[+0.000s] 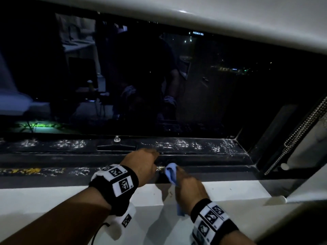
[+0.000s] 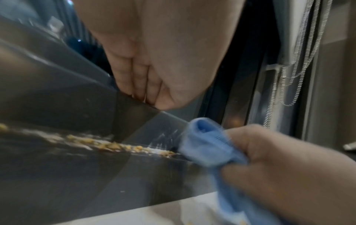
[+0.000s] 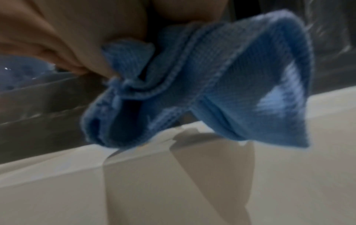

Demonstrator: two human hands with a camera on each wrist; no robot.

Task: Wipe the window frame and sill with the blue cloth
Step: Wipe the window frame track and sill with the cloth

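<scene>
While the right hand (image 1: 189, 184) grips the blue cloth (image 1: 170, 172) against the dark window frame (image 1: 212, 169), the left hand (image 1: 141, 165), seemingly curled and holding nothing, rests beside it.

Dark window frame (image 1: 203, 157) is running along the base of the glass, carrying white smears and yellowish crumbs (image 2: 115, 146) along its lower ledge. White sill (image 1: 62, 197) is sitting just below the frame, showing small dark specks near the frame's edge.

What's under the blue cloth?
The cloth sits on the dark frame, beside yellowish crumbs. Its tail hangs over the white sill. Dirt beneath it is hidden.
</scene>
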